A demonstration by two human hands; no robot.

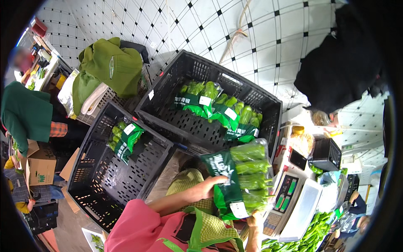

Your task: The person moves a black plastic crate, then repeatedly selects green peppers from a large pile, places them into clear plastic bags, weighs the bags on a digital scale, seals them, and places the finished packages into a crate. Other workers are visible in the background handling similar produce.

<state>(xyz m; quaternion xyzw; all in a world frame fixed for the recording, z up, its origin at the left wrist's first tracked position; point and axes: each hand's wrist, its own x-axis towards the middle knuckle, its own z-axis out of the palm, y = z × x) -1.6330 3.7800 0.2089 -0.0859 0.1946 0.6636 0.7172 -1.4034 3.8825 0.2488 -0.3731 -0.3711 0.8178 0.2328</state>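
A plastic bag of green peppers [239,179] with a white label is held between both hands in front of my body. My left hand [209,187] grips its dark green printed side, thumb on top. At the lower corner by the label, my right hand [255,219] pinches the bag's edge. Beyond the bag, a black plastic crate [207,138] holds several similar pepper bags [231,115] in a row. Another black crate [154,170] to the left contains one such bag [126,138]. A digital scale [291,208] stands right of my right hand.
Loose green peppers [302,233] lie beside the scale, near a phone [297,159]. A green jacket [110,69] lies over a basket behind the crates. Co-workers [28,113] stand at the left near cardboard boxes [41,167]; another person [349,220] is at the far right.
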